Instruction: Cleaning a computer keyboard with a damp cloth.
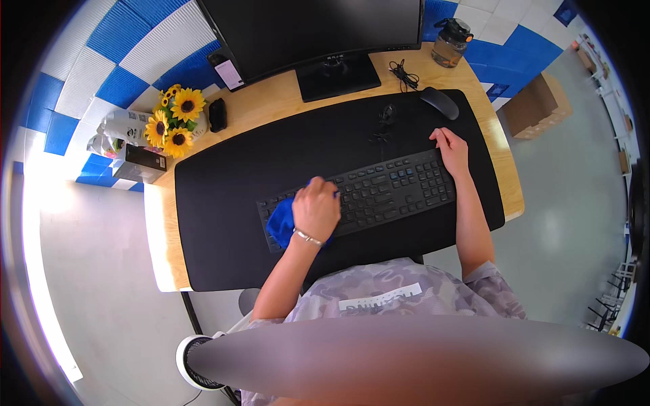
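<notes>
A black full-size keyboard [378, 193] lies slightly slanted on a black desk mat [228, 203]. Over its left part, my left hand [317, 208] presses down with bent fingers around a bunched blue cloth [281, 223]. The cloth covers many of the left keys, and part of it is hidden beneath the hand. At the keyboard's far right corner rests my right hand [453, 152], its fingers curled and its side against the keyboard's end. Whether these fingers grip the keyboard edge cannot be seen. A bundled black cable [386, 119] lies behind the keyboard.
Behind the right hand sits a black mouse [440, 103]. A monitor [330, 30], a coiled cable [404, 76] and a water bottle [451, 43] stand along the back. Sunflowers [177, 119], a dark case [218, 115] and a small box [139, 163] are at the left.
</notes>
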Action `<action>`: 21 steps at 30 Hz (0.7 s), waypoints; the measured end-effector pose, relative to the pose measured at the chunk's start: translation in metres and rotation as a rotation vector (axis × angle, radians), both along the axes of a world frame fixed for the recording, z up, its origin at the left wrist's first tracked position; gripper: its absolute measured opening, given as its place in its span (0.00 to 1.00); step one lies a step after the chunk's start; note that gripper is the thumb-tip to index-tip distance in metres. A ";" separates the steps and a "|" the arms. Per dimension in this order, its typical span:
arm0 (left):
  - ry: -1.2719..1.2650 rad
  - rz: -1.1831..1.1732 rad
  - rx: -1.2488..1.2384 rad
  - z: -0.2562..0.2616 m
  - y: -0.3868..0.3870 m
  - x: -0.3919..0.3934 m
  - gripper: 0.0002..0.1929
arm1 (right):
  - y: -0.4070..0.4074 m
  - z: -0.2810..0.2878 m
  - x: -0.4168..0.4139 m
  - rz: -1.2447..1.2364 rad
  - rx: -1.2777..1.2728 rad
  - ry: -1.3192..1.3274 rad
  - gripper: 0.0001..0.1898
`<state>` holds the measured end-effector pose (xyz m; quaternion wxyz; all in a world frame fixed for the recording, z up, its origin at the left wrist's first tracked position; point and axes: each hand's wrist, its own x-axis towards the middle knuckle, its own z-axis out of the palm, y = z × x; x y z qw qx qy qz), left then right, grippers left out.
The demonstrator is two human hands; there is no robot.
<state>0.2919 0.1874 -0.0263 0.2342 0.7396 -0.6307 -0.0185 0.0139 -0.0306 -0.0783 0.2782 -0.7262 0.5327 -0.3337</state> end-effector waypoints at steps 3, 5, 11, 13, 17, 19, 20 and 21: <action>-0.012 -0.048 0.040 0.001 -0.018 -0.021 0.04 | 0.002 0.002 0.002 0.028 0.029 0.007 0.14; -0.042 -0.041 0.082 0.002 -0.025 -0.028 0.04 | 0.000 -0.009 0.001 0.031 -0.026 -0.020 0.14; 0.185 -0.052 -0.133 0.042 0.025 -0.002 0.04 | 0.000 -0.010 -0.005 0.070 -0.047 -0.035 0.13; 0.258 0.099 -0.128 0.056 0.058 0.026 0.06 | 0.000 -0.009 -0.008 0.059 -0.061 -0.061 0.14; 0.349 0.425 -0.185 0.066 0.137 0.075 0.07 | -0.003 -0.009 -0.010 0.039 -0.031 -0.021 0.15; 0.332 0.462 -0.138 0.063 0.169 0.082 0.08 | 0.001 -0.002 -0.003 0.023 -0.022 -0.006 0.15; 0.311 0.446 -0.124 0.057 0.176 0.081 0.08 | 0.002 -0.001 -0.003 0.007 -0.025 0.008 0.15; 0.289 0.436 -0.114 0.050 0.181 0.078 0.09 | 0.001 0.001 -0.001 -0.004 -0.031 0.021 0.15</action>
